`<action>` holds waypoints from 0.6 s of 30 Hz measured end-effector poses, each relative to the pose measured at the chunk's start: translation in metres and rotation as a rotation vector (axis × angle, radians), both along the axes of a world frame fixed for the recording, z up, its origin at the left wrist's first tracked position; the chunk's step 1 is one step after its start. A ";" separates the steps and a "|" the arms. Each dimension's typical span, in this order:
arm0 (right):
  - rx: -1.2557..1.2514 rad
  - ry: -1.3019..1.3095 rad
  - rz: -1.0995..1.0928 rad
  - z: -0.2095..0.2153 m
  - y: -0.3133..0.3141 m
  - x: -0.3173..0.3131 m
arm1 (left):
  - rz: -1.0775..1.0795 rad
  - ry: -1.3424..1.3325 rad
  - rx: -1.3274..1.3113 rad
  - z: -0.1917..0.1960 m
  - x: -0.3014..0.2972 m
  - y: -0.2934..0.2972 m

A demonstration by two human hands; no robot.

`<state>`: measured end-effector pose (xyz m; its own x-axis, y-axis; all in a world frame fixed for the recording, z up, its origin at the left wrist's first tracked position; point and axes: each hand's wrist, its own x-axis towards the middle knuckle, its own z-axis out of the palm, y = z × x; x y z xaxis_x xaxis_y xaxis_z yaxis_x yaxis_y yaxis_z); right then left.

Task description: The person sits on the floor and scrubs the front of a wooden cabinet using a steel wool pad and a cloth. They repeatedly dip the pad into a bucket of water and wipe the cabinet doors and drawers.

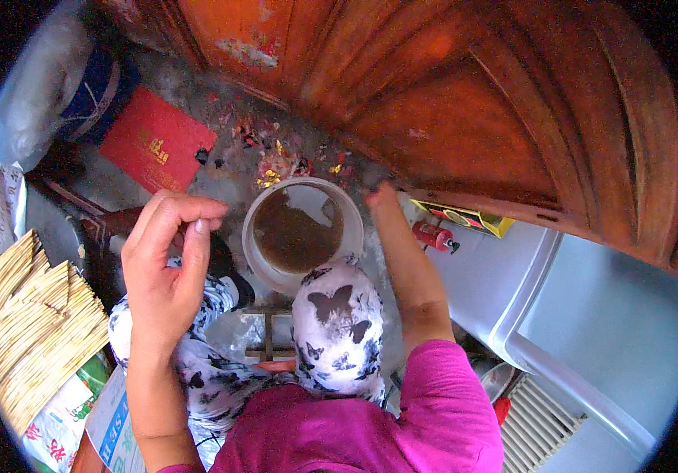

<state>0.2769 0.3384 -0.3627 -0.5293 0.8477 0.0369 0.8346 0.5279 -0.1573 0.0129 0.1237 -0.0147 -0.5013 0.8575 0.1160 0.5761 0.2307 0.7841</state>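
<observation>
My left hand (169, 248) is raised to the left of a pale plastic bucket (357, 229). Its fingers are curled, with the thumb close under the index finger; whether something small is between them I cannot make out. The bucket stands on the floor in front of my knees, and murky brown liquid (287, 236) fills its lower part. On the bucket's far right side my right hand (378, 194) reaches toward the base of the wooden door. Its fingers are dark and blurred, so their grip does not show.
Red and gold scraps (280, 165) litter the floor beyond the bucket, beside a red printed sheet (157, 140). The brown door (465, 118) spans the upper right. A red bottle (435, 236) and yellow-black box (465, 217) sit right. Bundled thin sticks (39, 323) are left.
</observation>
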 end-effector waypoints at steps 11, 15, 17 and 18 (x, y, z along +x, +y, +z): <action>-0.205 0.192 0.075 -0.008 0.009 -0.060 | 0.011 0.072 -0.056 -0.005 0.000 0.011; -0.464 0.478 -0.392 -0.017 0.008 0.034 | 0.035 0.049 -0.077 -0.007 0.001 0.006; -0.673 0.714 -0.697 -0.024 0.003 0.074 | 0.059 0.034 -0.077 -0.010 0.001 0.004; -0.800 0.848 -0.847 -0.028 0.000 0.088 | 0.059 0.048 -0.062 -0.009 0.004 0.005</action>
<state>0.3644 0.3385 -0.3910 0.0744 0.8337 -0.5472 0.3536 -0.5351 -0.7672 0.0165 0.1289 -0.0235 -0.5464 0.8328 0.0889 0.5969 0.3127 0.7389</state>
